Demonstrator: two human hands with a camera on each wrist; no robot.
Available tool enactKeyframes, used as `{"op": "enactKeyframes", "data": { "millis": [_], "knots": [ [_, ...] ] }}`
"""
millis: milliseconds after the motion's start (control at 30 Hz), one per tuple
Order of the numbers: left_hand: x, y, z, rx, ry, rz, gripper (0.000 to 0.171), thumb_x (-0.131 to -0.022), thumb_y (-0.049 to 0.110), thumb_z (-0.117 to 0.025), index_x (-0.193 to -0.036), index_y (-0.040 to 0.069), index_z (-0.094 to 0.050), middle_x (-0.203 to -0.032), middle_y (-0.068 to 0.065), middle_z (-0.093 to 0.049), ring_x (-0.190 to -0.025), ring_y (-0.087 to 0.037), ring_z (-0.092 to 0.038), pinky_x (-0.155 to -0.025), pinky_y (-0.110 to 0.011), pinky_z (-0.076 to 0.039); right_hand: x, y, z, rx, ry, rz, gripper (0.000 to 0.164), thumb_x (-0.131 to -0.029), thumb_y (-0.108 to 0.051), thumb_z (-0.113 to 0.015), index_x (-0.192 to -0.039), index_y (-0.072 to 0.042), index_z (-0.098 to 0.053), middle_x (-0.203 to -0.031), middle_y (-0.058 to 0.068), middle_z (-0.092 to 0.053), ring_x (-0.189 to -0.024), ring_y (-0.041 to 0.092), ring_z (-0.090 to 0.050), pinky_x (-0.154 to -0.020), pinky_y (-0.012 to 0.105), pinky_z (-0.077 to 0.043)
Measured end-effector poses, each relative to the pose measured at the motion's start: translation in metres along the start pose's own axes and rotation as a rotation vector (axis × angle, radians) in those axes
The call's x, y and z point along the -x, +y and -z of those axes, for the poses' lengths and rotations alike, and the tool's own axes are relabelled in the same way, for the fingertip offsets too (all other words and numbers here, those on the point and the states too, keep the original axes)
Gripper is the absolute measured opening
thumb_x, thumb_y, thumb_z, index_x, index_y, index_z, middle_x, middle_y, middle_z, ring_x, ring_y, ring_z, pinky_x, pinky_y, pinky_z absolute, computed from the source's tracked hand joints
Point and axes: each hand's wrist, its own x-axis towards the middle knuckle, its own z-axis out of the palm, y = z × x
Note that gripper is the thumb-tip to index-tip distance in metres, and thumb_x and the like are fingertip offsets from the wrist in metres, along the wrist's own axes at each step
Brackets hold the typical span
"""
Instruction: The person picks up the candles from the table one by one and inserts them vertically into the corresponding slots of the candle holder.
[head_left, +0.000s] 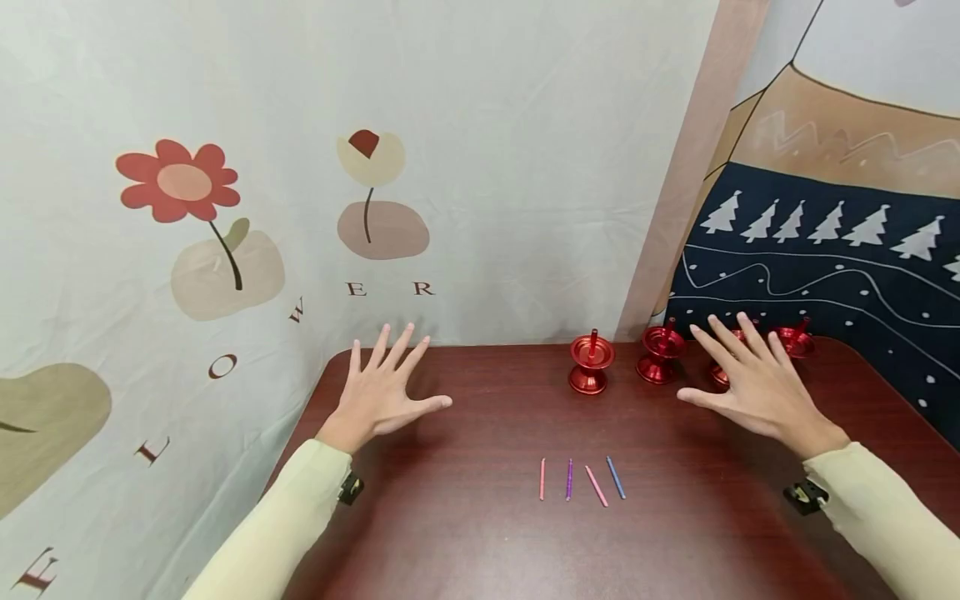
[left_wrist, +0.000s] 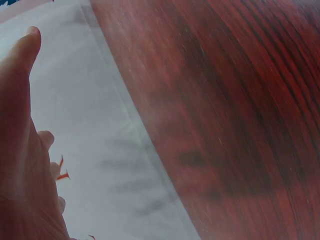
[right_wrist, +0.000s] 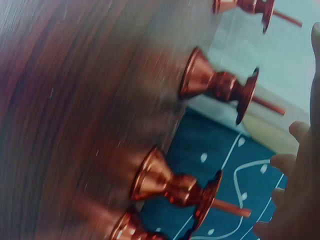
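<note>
Above the table's left side, my left hand [head_left: 382, 392] is spread with straight fingers and holds nothing. My right hand [head_left: 761, 383] is likewise spread, over the right side, overlapping part of a row of shiny red candle holders in the head view. One candle holder [head_left: 589, 362] stands left of that hand, and a second candle holder [head_left: 660, 354] is just beside its fingertips. Between the hands and nearer me lie a pink candle [head_left: 542, 479], a purple candle [head_left: 569, 480], another pink candle [head_left: 596, 486] and a blue candle [head_left: 616, 477], all thin.
The dark red wooden table [head_left: 450, 533] has rounded far corners. A pale cloth with flower prints [head_left: 525, 167] hangs behind and to the left. On the right hangs a dark blue cloth with white trees [head_left: 825, 258]. Each wrist carries a small black camera [head_left: 806, 497].
</note>
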Motion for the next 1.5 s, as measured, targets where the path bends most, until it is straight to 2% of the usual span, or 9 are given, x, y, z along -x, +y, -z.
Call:
{"op": "enactKeyframes", "data": {
  "millis": [133, 367, 600, 733, 933, 1200, 1367, 1500],
  "knots": [
    [0.000, 0.009, 0.001, 0.007, 0.006, -0.012, 0.111, -0.090, 0.090, -0.057, -0.177, 0.027, -0.027, -0.185, -0.002, -0.010, -0.169, -0.039, -0.001, -0.127, -0.073, 0.008, -0.002, -0.013, -0.003, -0.009, 0.016, 0.048, 0.105, -0.093, -0.072, -0.071, -0.175, -0.019, -0.030, -0.177, 0.023, -0.028, -0.167, 0.047, -0.005, -0.130, 0.066, 0.007],
    [-0.004, 0.028, -0.004, 0.034, 0.024, -0.029, 0.112, -0.090, 0.090, -0.057, -0.177, 0.028, -0.026, -0.185, -0.001, -0.011, -0.169, -0.037, -0.002, -0.127, -0.072, 0.007, -0.009, -0.036, -0.011, -0.072, 0.032, 0.112, 0.103, -0.093, -0.068, -0.075, -0.174, -0.019, -0.034, -0.178, 0.019, -0.030, -0.166, 0.046, -0.012, -0.131, 0.067, -0.007],
    [-0.012, 0.050, -0.016, 0.082, 0.031, -0.027, 0.112, -0.090, 0.091, -0.055, -0.177, 0.027, -0.025, -0.185, 0.002, -0.008, -0.170, -0.034, -0.001, -0.129, -0.071, 0.002, -0.022, -0.063, -0.024, -0.245, 0.008, 0.094, 0.100, -0.094, -0.057, -0.081, -0.173, -0.015, -0.036, -0.177, 0.017, -0.033, -0.166, 0.043, -0.015, -0.128, 0.069, -0.020],
    [-0.016, 0.064, -0.023, 0.120, 0.036, -0.023, 0.112, -0.090, 0.091, -0.053, -0.178, 0.029, -0.022, -0.185, 0.002, -0.008, -0.170, -0.033, -0.002, -0.129, -0.070, 0.001, -0.032, -0.075, -0.033, -0.370, -0.026, 0.058, 0.100, -0.096, -0.052, -0.082, -0.174, -0.014, -0.033, -0.179, 0.016, -0.030, -0.167, 0.042, -0.014, -0.127, 0.072, -0.021],
    [-0.024, 0.083, -0.031, 0.207, 0.077, -0.032, 0.112, -0.090, 0.089, -0.057, -0.178, 0.029, -0.023, -0.184, -0.001, -0.014, -0.169, -0.035, -0.005, -0.129, -0.070, -0.003, -0.045, -0.084, -0.049, -0.537, -0.081, -0.049, 0.098, -0.100, -0.050, -0.078, -0.174, -0.008, -0.029, -0.177, 0.022, -0.030, -0.164, 0.046, -0.022, -0.124, 0.076, -0.023],
    [-0.032, 0.104, -0.039, 0.359, 0.131, -0.047, 0.114, -0.090, 0.083, -0.064, -0.177, 0.022, -0.024, -0.182, -0.004, -0.022, -0.168, -0.035, -0.012, -0.130, -0.068, -0.007, -0.055, -0.093, -0.061, -0.671, -0.109, -0.141, 0.099, -0.100, -0.045, -0.080, -0.170, 0.004, -0.031, -0.170, 0.028, -0.040, -0.156, 0.049, -0.039, -0.124, 0.068, -0.031],
    [-0.037, 0.112, -0.044, 0.487, 0.135, -0.029, 0.112, -0.090, 0.080, -0.067, -0.176, 0.020, -0.028, -0.180, -0.004, -0.028, -0.166, -0.033, -0.023, -0.131, -0.063, -0.016, -0.054, -0.094, -0.065, -0.734, -0.127, -0.158, 0.092, -0.101, -0.040, -0.077, -0.169, 0.003, -0.033, -0.169, 0.033, -0.038, -0.150, 0.055, -0.044, -0.121, 0.069, -0.036],
    [-0.041, 0.117, -0.049, 0.589, 0.128, 0.007, 0.108, -0.091, 0.078, -0.069, -0.175, 0.022, -0.031, -0.177, -0.003, -0.034, -0.161, -0.032, -0.032, -0.127, -0.063, -0.028, -0.054, -0.090, -0.074, -0.750, -0.094, -0.127, 0.088, -0.099, -0.043, -0.077, -0.168, -0.002, -0.039, -0.163, 0.035, -0.045, -0.144, 0.059, -0.050, -0.116, 0.070, -0.042]
  ]
}}
